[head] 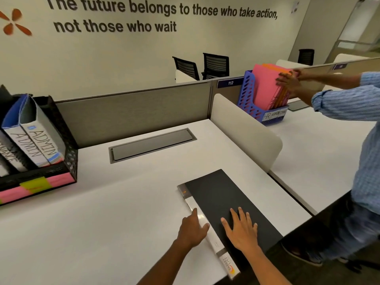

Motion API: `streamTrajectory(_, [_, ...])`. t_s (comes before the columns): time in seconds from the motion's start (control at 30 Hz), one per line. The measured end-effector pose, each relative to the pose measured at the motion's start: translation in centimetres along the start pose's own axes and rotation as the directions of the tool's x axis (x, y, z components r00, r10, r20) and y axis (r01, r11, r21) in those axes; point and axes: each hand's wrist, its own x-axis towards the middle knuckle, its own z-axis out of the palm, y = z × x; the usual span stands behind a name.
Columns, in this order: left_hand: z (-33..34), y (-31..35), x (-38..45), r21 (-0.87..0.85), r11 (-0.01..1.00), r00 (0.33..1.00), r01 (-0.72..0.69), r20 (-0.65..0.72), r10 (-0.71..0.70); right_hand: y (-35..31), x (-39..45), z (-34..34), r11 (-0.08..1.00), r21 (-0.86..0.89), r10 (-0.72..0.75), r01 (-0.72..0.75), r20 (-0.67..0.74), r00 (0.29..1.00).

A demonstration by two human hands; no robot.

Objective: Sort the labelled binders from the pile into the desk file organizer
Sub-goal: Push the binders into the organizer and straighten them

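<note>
Near the white surface's right edge, both grips lie apart — right hand flat on the black flat binder, left hand touching its silvery spine.

Black binder lies flat near the desk's front right corner, silver spine to the left. Right hand rests flat on its cover, fingers spread. Left hand at the spine, thumb on the spine; the other fingers cannot be made out. Black mesh organizer at the desk's left edge holds upright binders, two labelled ADMIN. Another person's hands are on pink folders in a blue rack on the neighbouring desk.
</note>
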Motion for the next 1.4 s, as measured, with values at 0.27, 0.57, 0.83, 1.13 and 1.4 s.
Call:
streamTrajectory(0.27, [0.8,2.7,0.2,-0.672,0.708,0.956,0.215,-0.004,-0.295,0.1,1.2,-0.4,0.999,0.042,-0.003,0.005,-0.035,0.999])
streamTrajectory(0.57, [-0.9,2.0,0.3,-0.889,0.368,0.957,0.273,0.213,-0.196,-0.8,1.0,-1.2,0.993,0.114,-0.014,0.017,-0.028,1.0])
streamTrajectory(0.83, [-2.8,1.6,-0.1,-0.891,0.399,0.974,0.218,0.17,-0.151,-2.6,1.5,-4.7,0.922,0.388,0.004,-0.01,0.014,1.0])
streamTrajectory(1.13, [-8.2,-0.3,-1.4,-0.891,0.453,0.988,-0.018,-0.085,-0.127,-11.4,0.9,-7.9,0.816,0.567,-0.11,0.111,-0.037,0.993])
streamTrajectory(1.4, [-14.2,-3.1,-3.4,-0.724,0.626,0.898,-0.288,-0.431,-0.085,-25.8,-4.2,-10.8,0.745,0.566,-0.319,0.354,-0.164,0.934])
